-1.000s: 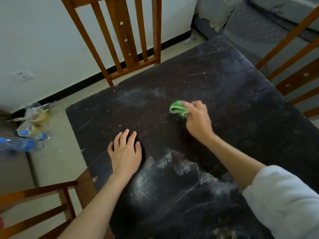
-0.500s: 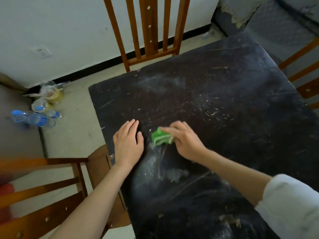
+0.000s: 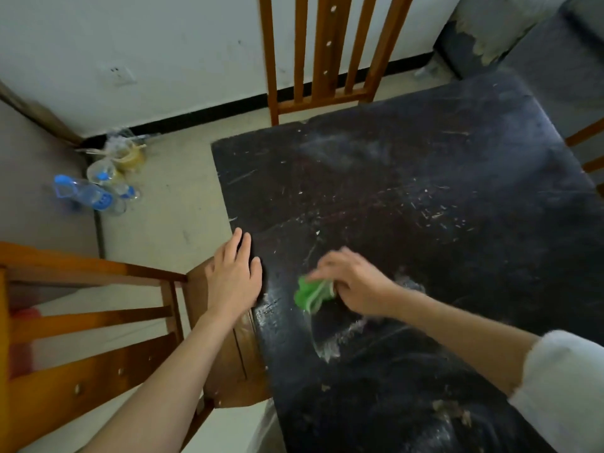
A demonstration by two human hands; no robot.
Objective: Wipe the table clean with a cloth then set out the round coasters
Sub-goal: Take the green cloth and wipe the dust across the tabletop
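A dark, scratched table [image 3: 425, 178] carries white dusty smears near its front left. My right hand [image 3: 356, 282] grips a small bunched green cloth [image 3: 312, 292] and presses it on the tabletop close to the left edge. My left hand [image 3: 233, 279] lies flat, fingers spread, at the table's left edge, partly over the chair seat beside it. A white sleeve covers my right forearm. No coasters are in view.
A wooden chair [image 3: 323, 60] stands at the table's far side, another wooden chair [image 3: 98, 322] at its left, and a third chair's rails [image 3: 588, 148] at the right edge. Plastic bottles and cups [image 3: 101, 184] lie on the floor by the wall.
My right hand has dragged the green cloth from the table's middle toward the near left edge, thinning the white smear. My left hand has slid to the table's left edge.
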